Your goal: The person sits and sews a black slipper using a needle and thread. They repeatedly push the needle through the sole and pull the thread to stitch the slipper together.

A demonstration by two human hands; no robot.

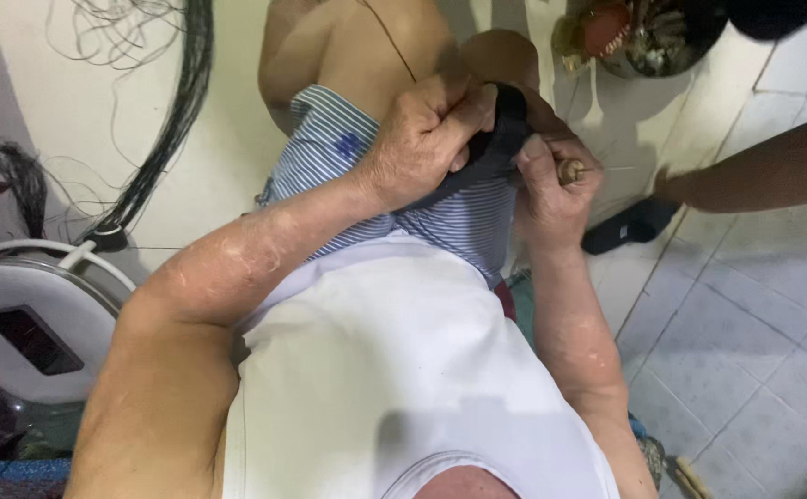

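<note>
Black fabric band (496, 139) is gripped over the lap, above striped shorts (440, 217), by the closed left hand (422, 139); the right hand (551, 180) is closed on its other end and a small wooden tool (572, 170). Farther off, a dark bowl (699, 42) of mixed trinkets is seen on the tiled floor (745, 323).

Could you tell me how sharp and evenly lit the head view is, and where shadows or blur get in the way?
Head view: soft and slightly smeared overall; the left hand and right hand, closed on a dark strap, lack fine detail. Light is even and diffuse, with no harsh glare on the pale floor tiles. A mild shadow falls on the white shirt; wide-angle stretch enlarges the forearms.
</note>
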